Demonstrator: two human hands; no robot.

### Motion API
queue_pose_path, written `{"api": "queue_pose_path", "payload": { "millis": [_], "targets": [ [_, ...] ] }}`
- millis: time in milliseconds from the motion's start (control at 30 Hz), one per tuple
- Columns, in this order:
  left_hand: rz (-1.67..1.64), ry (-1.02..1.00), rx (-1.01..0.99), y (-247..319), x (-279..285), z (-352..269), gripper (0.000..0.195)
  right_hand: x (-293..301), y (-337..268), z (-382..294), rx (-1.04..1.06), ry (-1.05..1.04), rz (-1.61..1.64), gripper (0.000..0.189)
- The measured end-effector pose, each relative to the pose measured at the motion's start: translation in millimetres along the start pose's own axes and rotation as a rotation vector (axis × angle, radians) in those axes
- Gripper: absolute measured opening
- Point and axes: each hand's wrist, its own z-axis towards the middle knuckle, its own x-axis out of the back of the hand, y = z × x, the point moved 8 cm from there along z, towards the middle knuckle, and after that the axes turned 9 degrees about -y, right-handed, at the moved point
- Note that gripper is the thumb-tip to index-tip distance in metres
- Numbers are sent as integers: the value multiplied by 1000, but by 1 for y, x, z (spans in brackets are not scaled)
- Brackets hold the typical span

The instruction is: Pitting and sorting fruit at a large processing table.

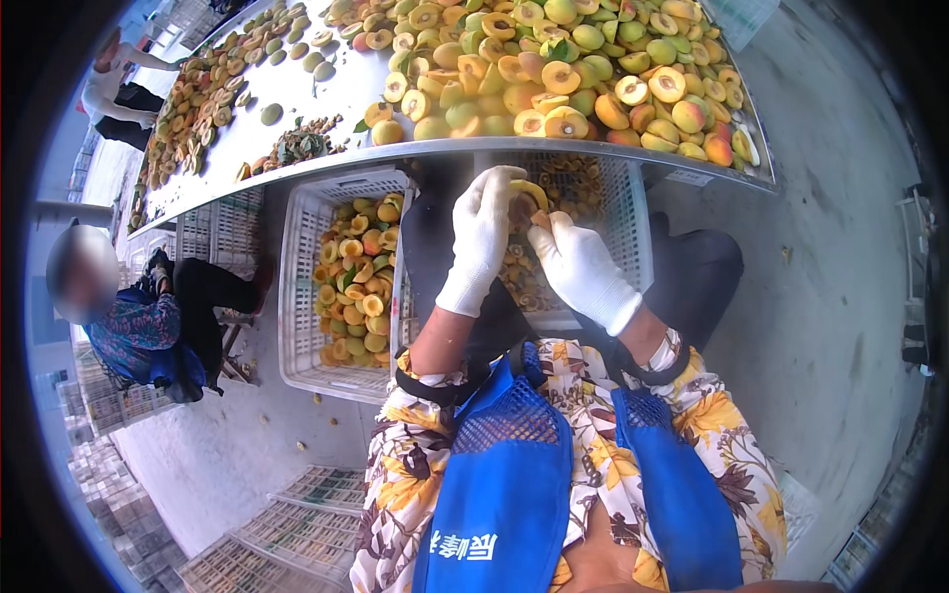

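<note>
My left hand, in a white knit glove, holds a halved yellow stone fruit, likely a peach or apricot. Its cut side faces me and the hollow looks brown and blurred. My right hand, also gloved, has its curled fingers at the fruit's lower edge. A small orange-brown bit shows at those fingertips; whether it is a tool, a piece of fruit or a bare fingertip is unclear. Both hands are above a plastic crate between my knees, which holds brownish pits or scraps.
A metal-edged table ahead carries heaped cut and whole fruit and a pile of pits and leaves. To the left stands a crate of fruit halves. A seated person and another person are farther left. Stacked crates lie behind.
</note>
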Motion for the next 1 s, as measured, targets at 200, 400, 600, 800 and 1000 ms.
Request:
{"api": "queue_pose_path", "payload": {
  "millis": [200,400,600,800,1000],
  "targets": [
    [339,163,-90,6,1,-3,28,-6,6,8,-65,-83,-53,31],
    [275,29,7,1,15,5,31,-15,7,9,-39,-237,160,38],
    [21,116,-270,-22,16,-14,26,-26,17,12,-172,-269,346,43],
    [38,51,-130,-31,15,0,27,-58,22,-9,-511,-656,1207,36],
    [25,-133,2,-37,16,11,25,-57,26,-10,-518,-687,1185,34]
  ]
}}
